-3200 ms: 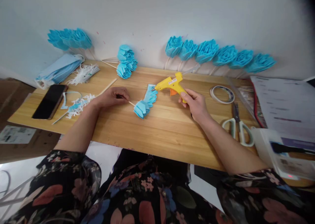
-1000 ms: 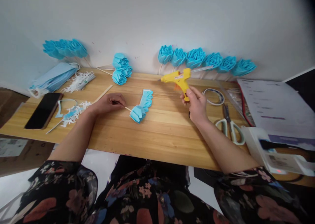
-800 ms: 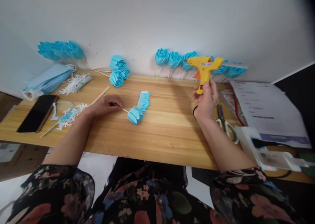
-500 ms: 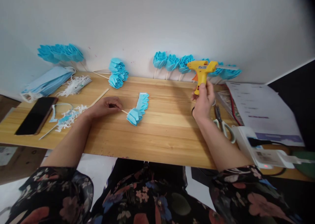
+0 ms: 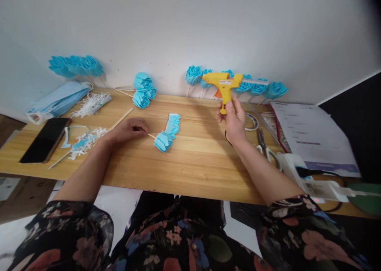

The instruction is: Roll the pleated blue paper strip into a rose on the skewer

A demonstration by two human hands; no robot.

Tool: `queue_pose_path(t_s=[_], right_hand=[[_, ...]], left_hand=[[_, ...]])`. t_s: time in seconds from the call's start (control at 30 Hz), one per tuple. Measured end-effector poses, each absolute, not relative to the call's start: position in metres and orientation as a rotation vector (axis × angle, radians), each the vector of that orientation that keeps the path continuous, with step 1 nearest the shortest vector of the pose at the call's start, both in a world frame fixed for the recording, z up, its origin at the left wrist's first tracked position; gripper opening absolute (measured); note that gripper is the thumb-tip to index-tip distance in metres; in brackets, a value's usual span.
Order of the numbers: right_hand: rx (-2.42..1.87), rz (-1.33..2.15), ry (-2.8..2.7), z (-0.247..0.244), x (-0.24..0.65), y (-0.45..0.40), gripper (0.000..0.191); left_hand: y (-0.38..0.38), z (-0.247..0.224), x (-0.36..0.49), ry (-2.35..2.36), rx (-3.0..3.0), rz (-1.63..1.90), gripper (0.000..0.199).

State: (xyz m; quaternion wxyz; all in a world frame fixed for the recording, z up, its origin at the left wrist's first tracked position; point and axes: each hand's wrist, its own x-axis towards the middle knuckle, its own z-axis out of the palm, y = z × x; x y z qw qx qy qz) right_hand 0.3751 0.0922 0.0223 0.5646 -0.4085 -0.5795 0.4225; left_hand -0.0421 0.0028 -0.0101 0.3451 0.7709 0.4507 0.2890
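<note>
Between its fingertips my left hand pinches a thin wooden stick. At the stick's right end is a blue flower, partly wrapped, with a loose scalloped blue strip running up and away from it on the table. My right hand grips the handle of a yellow glue gun, held above the table to the right of the flower. The gun's nozzle points left, and a clear glue stick comes out of its back. The gun hides part of the row of blue flowers behind it.
Finished flowers lie at the back. On the left are a phone, blue masks, white strips and paper scraps. Tape, scissors, a power strip and papers sit on the right.
My right hand has moved left with the glue gun, which brings the tape roll into view. My left hand, the stick and the flower have hardly moved.
</note>
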Motion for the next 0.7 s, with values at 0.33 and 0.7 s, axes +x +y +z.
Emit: queue_pose_path(t_s=[0.33,0.7], right_hand=[[-0.829,1.488,-1.281,0.017,0.35,0.106,0.059],[-0.815,1.706,-1.2,0.026,0.349,0.095,0.057]], left_hand=[[0.004,-0.01,-0.041,1.156,2.032,0.738,0.038],[0.003,-0.012,-0.041,1.151,2.022,0.731,0.038]])
